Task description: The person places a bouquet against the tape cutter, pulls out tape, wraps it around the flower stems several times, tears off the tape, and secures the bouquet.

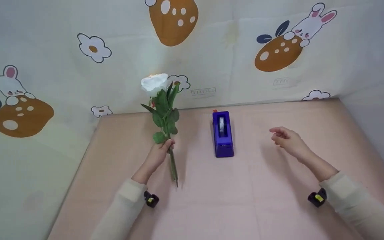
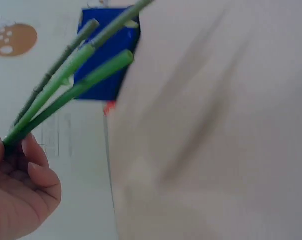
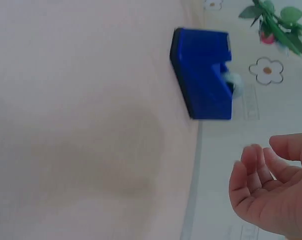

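In the head view my left hand (image 1: pixel 157 154) grips a small bunch of flowers (image 1: pixel 162 103) by the stems, over the left part of the table. A white bloom (image 1: pixel 154 84) tops the bunch, a bit of red shows among its green leaves, and the stem ends point down toward me. The left wrist view shows three green stems (image 2: pixel 53 102) spreading from between the thumb and fingers. My right hand (image 1: pixel 290 141) hovers right of a blue tape dispenser (image 1: pixel 224 148), its fingers loosely bent and holding nothing. Neither hand touches the dispenser.
The tape dispenser stands upright near the middle back of the table (image 1: pixel 212 206), with a roll of tape inside. A small red piece (image 1: pixel 215 110) shows at its far end. A printed cloth wall (image 1: pixel 212 50) rises behind the table and along its sides.
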`<state>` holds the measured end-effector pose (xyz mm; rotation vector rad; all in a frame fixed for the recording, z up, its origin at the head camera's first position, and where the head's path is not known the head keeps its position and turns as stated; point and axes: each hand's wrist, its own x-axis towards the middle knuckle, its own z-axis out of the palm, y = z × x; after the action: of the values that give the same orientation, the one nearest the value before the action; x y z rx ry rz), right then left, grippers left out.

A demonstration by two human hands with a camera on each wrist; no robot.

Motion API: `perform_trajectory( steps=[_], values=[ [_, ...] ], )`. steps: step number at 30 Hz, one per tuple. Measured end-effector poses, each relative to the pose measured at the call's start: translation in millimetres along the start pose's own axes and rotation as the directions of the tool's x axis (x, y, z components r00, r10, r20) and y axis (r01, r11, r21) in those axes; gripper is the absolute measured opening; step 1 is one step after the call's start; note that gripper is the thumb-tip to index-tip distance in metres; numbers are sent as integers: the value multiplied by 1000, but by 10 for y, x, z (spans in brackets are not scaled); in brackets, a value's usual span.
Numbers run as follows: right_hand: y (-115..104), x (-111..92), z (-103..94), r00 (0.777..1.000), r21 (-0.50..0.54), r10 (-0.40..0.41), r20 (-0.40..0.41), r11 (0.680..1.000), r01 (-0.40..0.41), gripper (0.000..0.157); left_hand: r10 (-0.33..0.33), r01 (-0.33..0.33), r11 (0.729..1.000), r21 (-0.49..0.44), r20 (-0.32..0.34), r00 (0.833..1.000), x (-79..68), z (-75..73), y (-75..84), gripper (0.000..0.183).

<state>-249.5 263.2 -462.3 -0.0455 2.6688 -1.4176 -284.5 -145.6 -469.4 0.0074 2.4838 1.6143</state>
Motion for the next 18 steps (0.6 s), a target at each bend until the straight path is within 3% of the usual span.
perform_trajectory(
  steps=[2,4,9,11,14,15,18],
  values=[
    [98,-11,-106,996,-122,-49,-79,992,39,36,-21,24,997,78,-30,999,-3,-111,-49,27],
    [193,-15,-182,979,-270,-127,-161,959,80,37,-25,33,988,154,-51,998,-11,-204,-81,29],
    [409,-7,-296,914,-569,-292,-280,818,87,45,-41,73,940,332,-100,994,-50,-348,-86,32],
    [479,-6,-334,904,-612,-309,-296,788,69,48,-54,98,915,392,-122,991,-61,-379,-97,31],
    [552,-11,-387,900,-627,-305,-310,777,47,48,-58,128,866,483,-157,986,-69,-412,-157,26],
    [575,-12,-405,900,-632,-304,-313,774,41,48,-20,112,842,528,-176,984,-48,-421,-239,22],
    [626,-21,-450,902,-646,-291,-318,763,18,48,14,124,766,630,-209,978,-43,-446,-337,17]
  ],
)
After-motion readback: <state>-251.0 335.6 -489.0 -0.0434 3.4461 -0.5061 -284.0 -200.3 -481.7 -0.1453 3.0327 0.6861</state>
